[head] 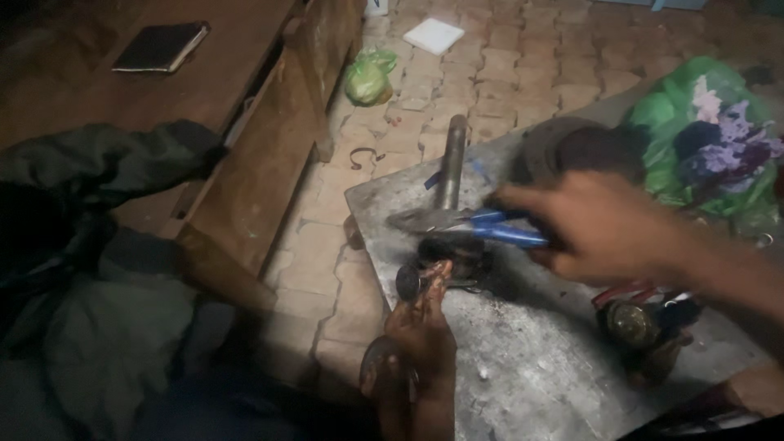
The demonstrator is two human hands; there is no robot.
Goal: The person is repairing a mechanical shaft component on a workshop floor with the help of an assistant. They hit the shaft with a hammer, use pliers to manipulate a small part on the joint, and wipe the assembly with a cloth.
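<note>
The scene was dim and the right hand [600, 229] was blurred; its forearm ran off the right edge of the frame, and its fingers could hardly be told apart. The left hand [420, 327] was dark with grime and its wrist was cut off at the bottom edge; what exactly its fingertips pinched was hard to make out. The pliers [469, 227] lay level above the grey slab [523, 359], their blue handles gripped inside the closed right hand, their metal nose pointing left, away from that hand. Just under the nose sat a small dark round part [453, 251], perhaps a bearing or cap; the left hand reached up to it from below, fingers closed on a small round metal piece at its near side. The pliers looked slim, with dull grey steel and bright blue grips. A metal pipe [451, 159] lay on the slab behind them; a green bag [702, 135] sat at the far right.
</note>
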